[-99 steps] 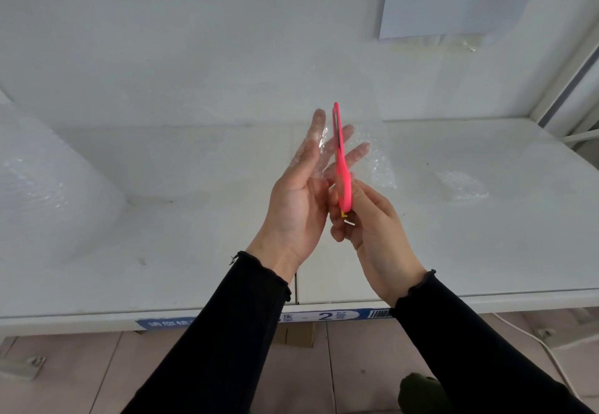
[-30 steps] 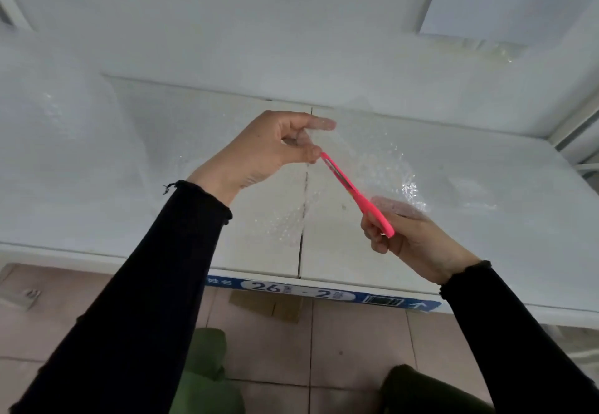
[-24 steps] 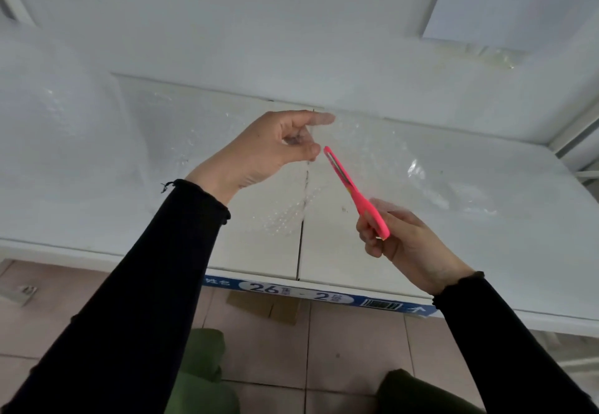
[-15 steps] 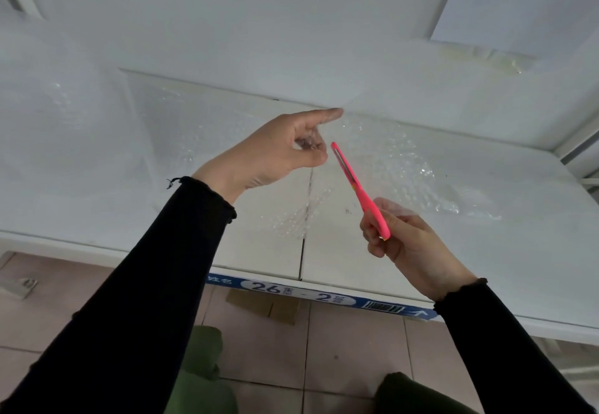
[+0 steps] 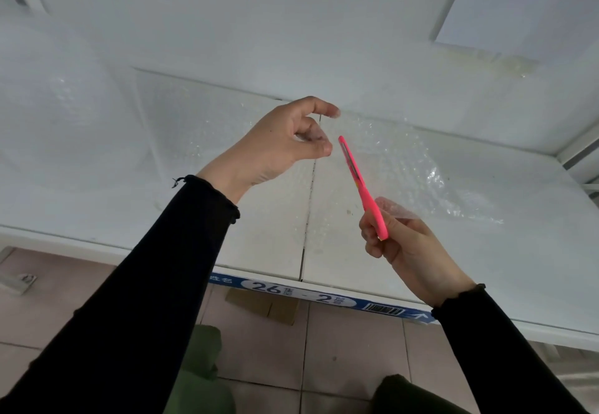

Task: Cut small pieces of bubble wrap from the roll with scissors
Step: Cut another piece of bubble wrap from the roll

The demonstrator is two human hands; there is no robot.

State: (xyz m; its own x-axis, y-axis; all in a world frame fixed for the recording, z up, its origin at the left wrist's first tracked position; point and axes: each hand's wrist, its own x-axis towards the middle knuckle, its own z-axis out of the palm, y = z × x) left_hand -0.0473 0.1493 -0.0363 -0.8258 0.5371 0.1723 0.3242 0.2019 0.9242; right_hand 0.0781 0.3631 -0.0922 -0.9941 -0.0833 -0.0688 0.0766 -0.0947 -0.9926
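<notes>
A big roll of clear bubble wrap (image 5: 55, 112) fills the left side of the white shelf (image 5: 518, 251). A sheet of bubble wrap (image 5: 194, 128) runs from it to the right, held up above the shelf. My left hand (image 5: 285, 144) pinches the sheet's edge between thumb and fingers. My right hand (image 5: 408, 245) grips pink scissors (image 5: 361, 186) by the handles. Their blades point up and left, closed, the tip just right of my left thumb. The hanging end of the wrap (image 5: 411, 167) drapes to the right, partly over my right fingers.
A paper sign (image 5: 525, 5) with handwriting is taped to the back wall at the upper right. A blue label strip (image 5: 317, 297) runs along the shelf's front edge. Below are a tiled floor and a flat piece of cardboard (image 5: 262, 306).
The scissors' tip has drawn back a little from my left fingers and tilted more upright. My left hand has opened slightly, forefinger raised. The view has shifted left since the earliest frame.
</notes>
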